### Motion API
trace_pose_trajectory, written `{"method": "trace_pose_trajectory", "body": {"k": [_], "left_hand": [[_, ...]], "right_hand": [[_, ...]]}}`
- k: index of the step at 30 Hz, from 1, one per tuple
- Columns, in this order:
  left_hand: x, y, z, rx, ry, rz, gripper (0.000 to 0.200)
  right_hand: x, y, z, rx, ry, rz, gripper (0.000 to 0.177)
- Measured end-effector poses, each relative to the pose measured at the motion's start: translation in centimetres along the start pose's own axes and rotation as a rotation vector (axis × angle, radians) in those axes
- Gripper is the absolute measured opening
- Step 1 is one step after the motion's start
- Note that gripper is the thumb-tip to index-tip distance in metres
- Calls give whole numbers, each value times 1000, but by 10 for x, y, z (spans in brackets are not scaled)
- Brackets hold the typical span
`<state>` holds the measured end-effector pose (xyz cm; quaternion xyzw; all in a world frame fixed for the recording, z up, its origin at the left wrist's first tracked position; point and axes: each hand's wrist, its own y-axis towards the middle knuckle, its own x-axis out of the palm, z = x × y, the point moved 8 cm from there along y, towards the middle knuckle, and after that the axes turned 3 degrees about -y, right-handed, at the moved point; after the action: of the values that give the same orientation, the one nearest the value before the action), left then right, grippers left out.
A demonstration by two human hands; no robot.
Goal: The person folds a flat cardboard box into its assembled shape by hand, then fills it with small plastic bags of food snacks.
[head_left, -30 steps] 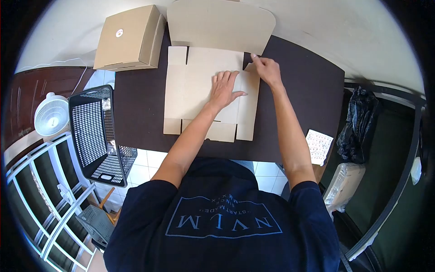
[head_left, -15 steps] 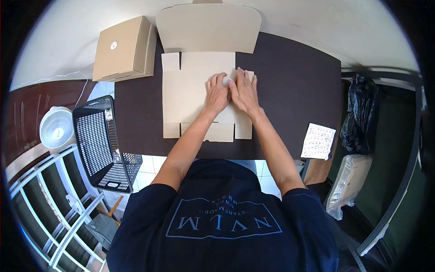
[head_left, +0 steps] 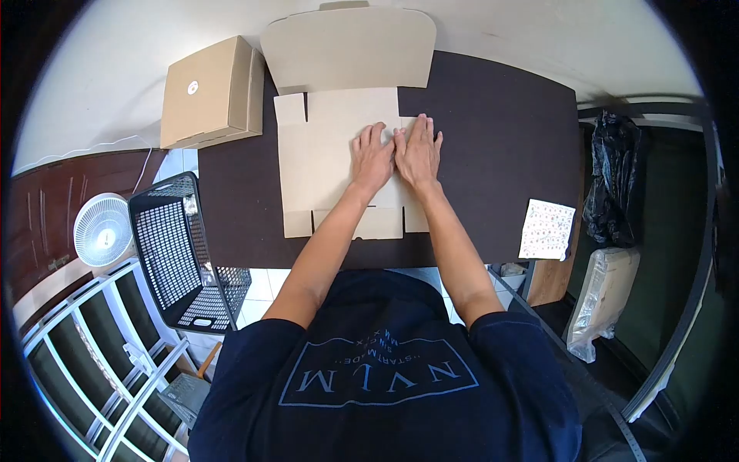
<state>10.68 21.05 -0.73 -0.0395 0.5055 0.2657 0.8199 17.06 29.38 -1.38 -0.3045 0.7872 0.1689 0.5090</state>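
Observation:
An unfolded cardboard box (head_left: 319,150) lies flat on the dark table, its slotted flaps at the near edge and its large rounded lid panel (head_left: 350,50) raised at the back by the wall. My left hand (head_left: 372,158) rests on the middle panel with fingers spread. Just beside it, my right hand (head_left: 418,156) lies flat over the right side flap, near the crease, fingers stretched away from me. The two hands almost touch at the thumbs. Parts of the right flap are hidden under my right hand and forearm.
A closed cardboard box (head_left: 204,92) stands at the back left of the table (head_left: 500,146). A patterned sheet (head_left: 547,229) lies at the right edge. Left of the table are a black plastic basket (head_left: 169,258) and a white fan (head_left: 104,229). A black plastic bag (head_left: 612,177) hangs at right.
My right hand has shifted slightly right and lies flatter over the side flap. My left hand stays on the middle panel. The camera view has tilted a little.

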Motion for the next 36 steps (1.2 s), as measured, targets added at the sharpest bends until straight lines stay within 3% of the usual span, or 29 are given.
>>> {"method": "trace_pose_trajectory", "body": {"k": [5,9,12,14,16,17,18,19,20,24,30,35,36], "left_hand": [[-1,1,-2,-44,43,-88,38],[9,-3,-7,-6,24,-58,41],[15,-3,-13,-11,-52,-36,47],[13,-6,-13,-39,-128,-31,47],[3,-6,-8,-44,-157,-45,54],[7,-6,-6,-37,1,-177,54],[9,-7,-8,-34,-1,-180,54],[10,-9,-8,10,42,-170,55],[11,-11,-6,54,84,-159,55],[-4,-10,4,37,-10,-76,58],[-13,-26,5,73,-272,-65,49],[-24,-69,23,170,-486,-279,28],[-25,-72,23,169,-481,-278,28]], "right_hand": [[3,5,7,188,21,111,72],[6,1,2,166,-110,51,70],[0,0,-10,52,-279,141,63],[7,4,-33,-134,-140,-78,57],[-3,-1,-49,-235,-55,-16,50],[-9,-3,-47,-227,111,-37,48],[-17,-6,-47,-219,276,-56,46],[-31,-14,-43,-240,227,105,40],[-40,-22,-36,-236,225,105,40],[-73,-85,-15,-242,186,-184,53],[-64,-157,24,-273,-32,-282,53],[-78,-142,35,-385,175,-99,18],[-78,-133,33,-388,179,-97,18]]}}
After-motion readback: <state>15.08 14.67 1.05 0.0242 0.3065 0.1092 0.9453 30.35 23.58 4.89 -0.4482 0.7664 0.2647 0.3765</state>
